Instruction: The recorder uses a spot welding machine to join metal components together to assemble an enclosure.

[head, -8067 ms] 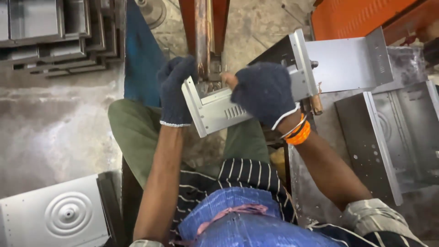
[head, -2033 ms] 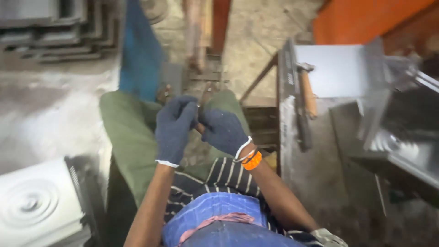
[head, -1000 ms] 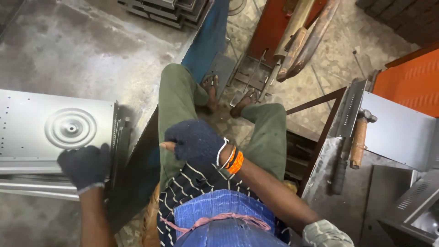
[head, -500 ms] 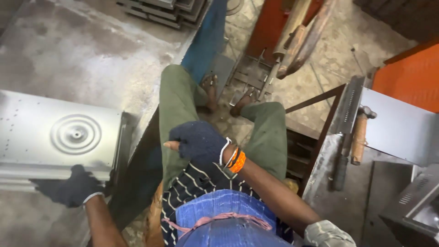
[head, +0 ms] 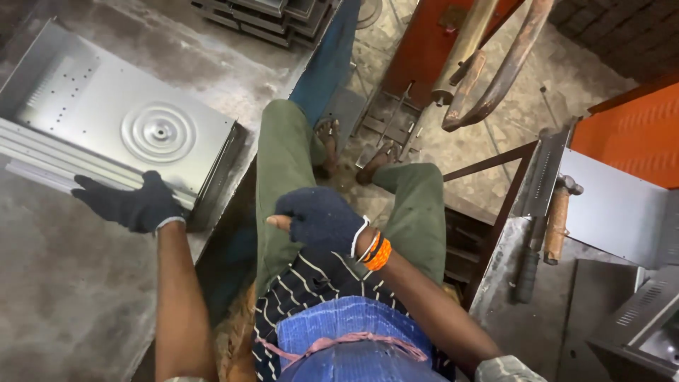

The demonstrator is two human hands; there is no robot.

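Note:
My left hand (head: 132,204), in a dark glove, lies on the near edge of a stack of grey sheet-metal panels (head: 120,120) with a round stamped boss, on the concrete surface to my left. Its fingers are spread against the panel edge; a firm grip does not show. My right hand (head: 318,221), also gloved, with orange and white bands at the wrist, rests loosely curled over my lap above my green trousers (head: 283,163). It holds nothing.
A rusty lever press (head: 488,64) on an orange frame stands ahead by my bare feet. A hammer (head: 557,219) lies on the metal bench at right beside a bent grey panel (head: 615,212). More stacked panels (head: 269,10) sit at the far top.
My view swung from the press to the left. My left hand reached out and down onto the panel stack's edge, and the top panel has shifted. The right hand stayed over my lap.

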